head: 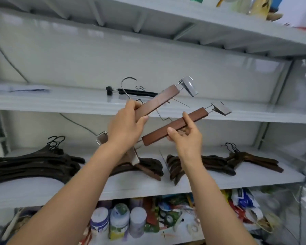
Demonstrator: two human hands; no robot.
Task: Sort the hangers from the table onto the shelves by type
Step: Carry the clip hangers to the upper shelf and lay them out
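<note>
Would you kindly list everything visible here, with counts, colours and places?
Brown wooden clip hangers: two, brown, one in each hand.
Black clip hanger: one, black, on middle shelf.
Dark coat hangers: many, dark brown, piled on lower shelf.
White papers: few, white, middle shelf, left.
Plastic jars: three, pale, beneath lower shelf.
Grey metal shelves: several, grey, ahead.
Left hand: grips upper hanger.
Right hand: pinches lower hanger.

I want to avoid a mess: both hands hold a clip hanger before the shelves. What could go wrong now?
The upper hanger and lower hanger seem to cross behind the left hand; they may tangle. The right hand only pinches its hanger, which may slip. A clip hangs near the pile below and may snag.
</note>
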